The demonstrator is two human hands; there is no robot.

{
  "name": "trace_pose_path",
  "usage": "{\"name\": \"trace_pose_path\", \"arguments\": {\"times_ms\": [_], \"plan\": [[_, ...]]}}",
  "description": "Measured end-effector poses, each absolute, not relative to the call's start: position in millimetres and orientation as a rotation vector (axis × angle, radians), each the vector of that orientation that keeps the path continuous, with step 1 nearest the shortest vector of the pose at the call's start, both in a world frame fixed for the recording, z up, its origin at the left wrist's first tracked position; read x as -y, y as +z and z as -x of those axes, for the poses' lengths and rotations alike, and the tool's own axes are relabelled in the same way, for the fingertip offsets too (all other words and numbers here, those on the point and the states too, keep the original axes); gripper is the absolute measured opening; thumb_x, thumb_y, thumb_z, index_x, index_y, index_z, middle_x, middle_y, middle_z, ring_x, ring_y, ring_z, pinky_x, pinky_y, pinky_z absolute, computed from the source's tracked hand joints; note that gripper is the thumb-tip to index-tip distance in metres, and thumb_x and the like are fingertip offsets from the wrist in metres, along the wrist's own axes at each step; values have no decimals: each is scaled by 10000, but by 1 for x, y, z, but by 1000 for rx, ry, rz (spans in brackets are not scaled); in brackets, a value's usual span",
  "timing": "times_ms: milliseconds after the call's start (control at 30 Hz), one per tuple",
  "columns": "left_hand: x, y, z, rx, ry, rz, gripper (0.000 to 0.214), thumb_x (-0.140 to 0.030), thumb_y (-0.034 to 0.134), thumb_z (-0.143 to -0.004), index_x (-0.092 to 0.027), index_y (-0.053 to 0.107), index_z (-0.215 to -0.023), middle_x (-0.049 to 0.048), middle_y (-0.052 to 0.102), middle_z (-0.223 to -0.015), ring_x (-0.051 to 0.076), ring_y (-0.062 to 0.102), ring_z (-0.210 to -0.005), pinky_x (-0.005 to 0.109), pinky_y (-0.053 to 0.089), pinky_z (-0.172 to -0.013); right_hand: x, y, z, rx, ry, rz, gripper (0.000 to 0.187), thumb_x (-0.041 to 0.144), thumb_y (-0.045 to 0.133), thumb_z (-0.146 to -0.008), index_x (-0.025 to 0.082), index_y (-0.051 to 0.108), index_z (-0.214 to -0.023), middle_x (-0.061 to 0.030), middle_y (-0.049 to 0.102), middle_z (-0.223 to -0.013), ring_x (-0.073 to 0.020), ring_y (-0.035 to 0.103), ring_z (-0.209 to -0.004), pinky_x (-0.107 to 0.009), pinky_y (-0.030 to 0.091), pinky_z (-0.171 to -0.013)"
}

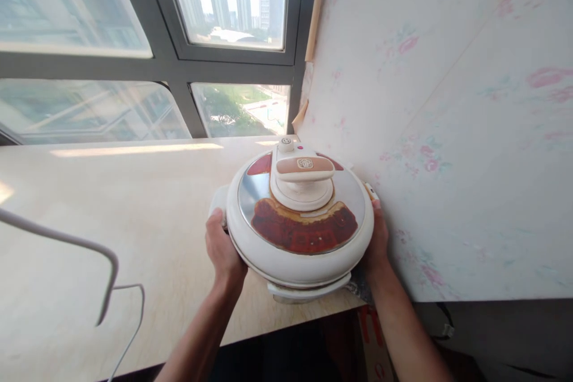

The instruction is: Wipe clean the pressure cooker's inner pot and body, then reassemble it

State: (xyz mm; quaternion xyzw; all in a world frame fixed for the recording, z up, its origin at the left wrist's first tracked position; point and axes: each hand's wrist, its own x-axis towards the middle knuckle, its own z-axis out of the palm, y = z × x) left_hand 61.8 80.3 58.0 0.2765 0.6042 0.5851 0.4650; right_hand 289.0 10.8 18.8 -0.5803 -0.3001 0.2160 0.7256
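A white electric pressure cooker (304, 265) with a round lid is held between both hands, close to the wall. Its lid carries a thick top handle (305, 168), a pressure valve (285, 144) and brown-red decorated panels. My left hand (224, 248) grips the left side handle, thumb on top and fingers mostly hidden underneath. On the opposite side, my right hand (378, 239) is closed around the right handle, its fingers largely hidden behind the body. Whether the cooker's base touches the table or hangs just above it, I cannot tell.
The pale wooden table (134, 191) runs back to the grey-framed window (242, 65). Flower-patterned wall (470, 161) stands close on the right. A bent grey rod or cable (76, 239) and a thin cord (134, 328) are at left. A box (376, 346) is below the table edge.
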Motion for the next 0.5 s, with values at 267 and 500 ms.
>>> {"name": "trace_pose_path", "arguments": {"times_ms": [267, 500], "plan": [[-90, 22, -53, -1173, 1468, -865, 421, -546, 446, -923, -198, 623, -766, 37, 666, -779, 224, 632, -841, 321, 503, -791, 23, 7, -255, 418, 357, 1222, 290, 439, 626, -879, 209, 683, -1046, -24, 721, -952, -206, 672, -874, -339, 525, -771], [-83, -27, 10, -1041, 1357, -1109, 477, -553, 455, -944, -172, 723, -1047, 136, 736, -1123, 275, 672, -1084, 408, 498, -948, 96, -38, -140, 696, 238, 1239, 99, 329, 707, -853, 252, 648, -869, 38, 580, -632, -150, 524, -537, -273, 442, -527]]}}
